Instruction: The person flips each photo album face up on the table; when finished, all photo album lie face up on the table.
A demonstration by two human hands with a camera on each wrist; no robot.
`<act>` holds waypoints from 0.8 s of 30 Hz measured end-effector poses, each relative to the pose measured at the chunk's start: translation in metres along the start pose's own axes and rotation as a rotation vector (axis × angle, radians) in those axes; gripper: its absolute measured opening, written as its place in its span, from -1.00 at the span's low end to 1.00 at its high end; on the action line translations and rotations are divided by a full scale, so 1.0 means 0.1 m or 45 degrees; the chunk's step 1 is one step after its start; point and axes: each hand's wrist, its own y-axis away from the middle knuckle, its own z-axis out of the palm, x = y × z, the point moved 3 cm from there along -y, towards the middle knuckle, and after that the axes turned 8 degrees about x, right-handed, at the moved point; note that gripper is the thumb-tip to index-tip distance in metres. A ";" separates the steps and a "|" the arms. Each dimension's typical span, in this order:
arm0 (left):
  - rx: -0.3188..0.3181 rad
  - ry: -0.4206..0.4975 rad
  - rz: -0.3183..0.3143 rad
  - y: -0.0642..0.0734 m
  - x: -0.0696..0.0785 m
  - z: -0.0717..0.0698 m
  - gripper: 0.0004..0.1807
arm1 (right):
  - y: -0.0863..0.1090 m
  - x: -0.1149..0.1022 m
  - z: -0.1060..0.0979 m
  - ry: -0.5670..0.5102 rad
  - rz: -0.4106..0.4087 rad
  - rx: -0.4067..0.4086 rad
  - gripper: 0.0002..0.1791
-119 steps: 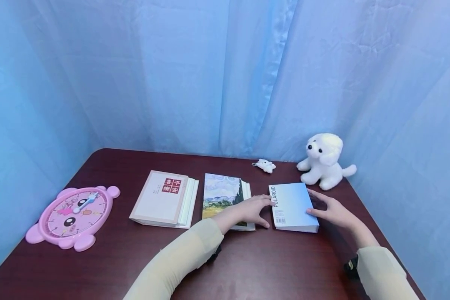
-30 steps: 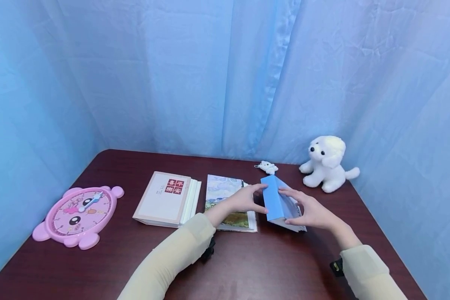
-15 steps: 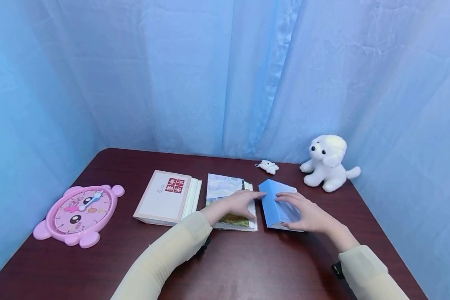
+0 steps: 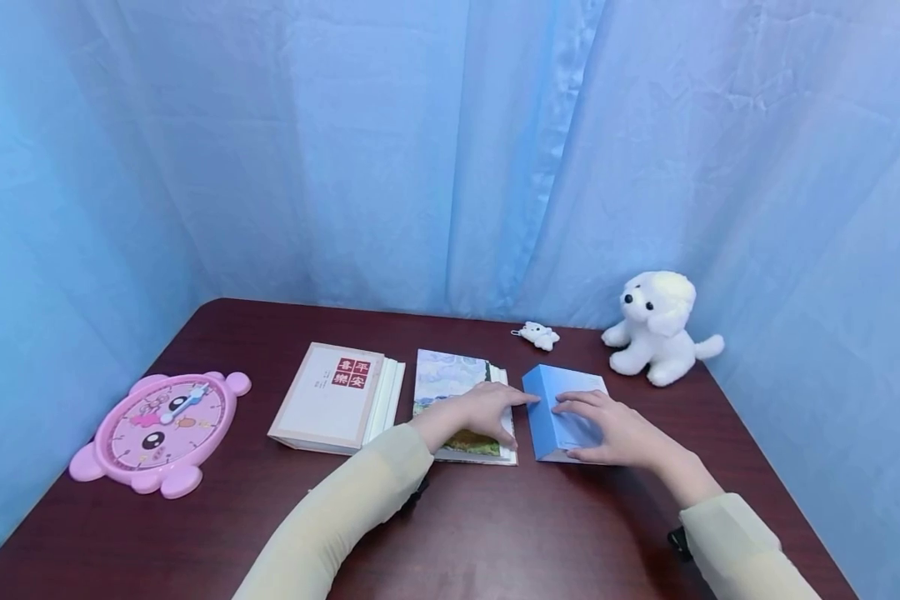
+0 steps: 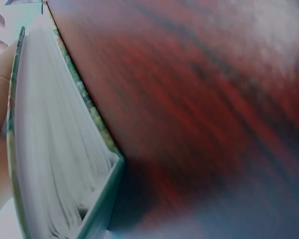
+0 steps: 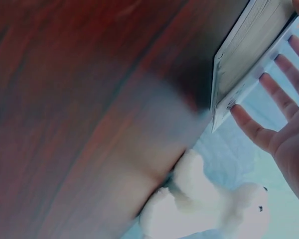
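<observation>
A blue photo album lies on the table at the right, its spine toward the left. My right hand rests on its cover, and in the right wrist view the fingers are spread and fairly straight across it. My left hand reaches over an album with a landscape painting cover. Its extended index finger meets the blue album's spine, and the thumb points down near the painted album's page edge. In the left wrist view the painted album's thick white pages show from the side.
A cream album with red character squares lies left of the painted one. Farther left is a pink toy clock. A small white plush clip and a white plush dog sit at the back. Blue curtains surround the table.
Four seconds ago the blue album lay with its POLAROID side up. It was then tilted up between both hands, and has since come down flat with its other cover upward.
</observation>
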 end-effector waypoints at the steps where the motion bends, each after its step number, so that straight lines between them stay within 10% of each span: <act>1: 0.001 -0.003 -0.002 0.00 0.00 0.00 -0.13 | 0.00 0.01 0.00 -0.008 0.002 -0.006 -0.36; 14: 0.163 0.224 0.030 0.16 -0.04 -0.39 -0.14 | -0.19 0.01 -0.22 -0.084 0.021 -0.054 -0.23; 24: 0.285 0.070 -0.030 0.40 -0.25 -0.99 -0.20 | -0.68 -0.09 -0.56 -0.101 0.052 0.034 -0.29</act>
